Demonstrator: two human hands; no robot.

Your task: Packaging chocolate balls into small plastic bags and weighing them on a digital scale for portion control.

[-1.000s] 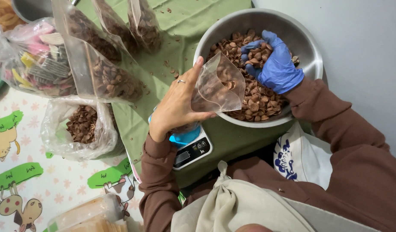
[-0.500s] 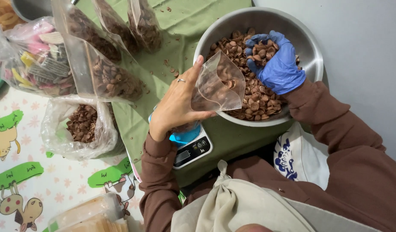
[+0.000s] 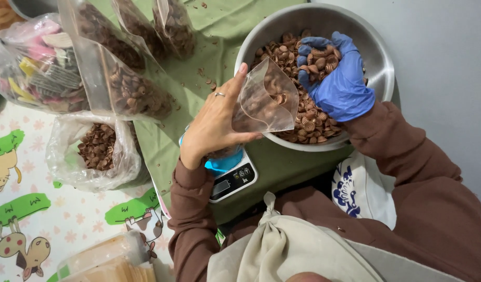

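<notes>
My left hand, bare with a ring, holds a clear plastic pouch open over the near rim of a large steel bowl. The pouch has some brown shell-shaped snacks in it. My right hand, in a blue glove, is lifted over the bowl with a cupped scoop of the brown snacks, just right of the pouch's mouth. More of the same snacks fill the bowl. A small digital scale with a blue top sits under my left wrist.
Filled clear pouches lie on the green cloth left of the bowl. A loose plastic bag of brown snacks rests at the table's left edge. A bag of colourful packets sits far left. A patterned floor mat lies below.
My right hand has risen out of the bowl's snacks with a handful and turned palm up. The left hand and pouch have stayed in place.
</notes>
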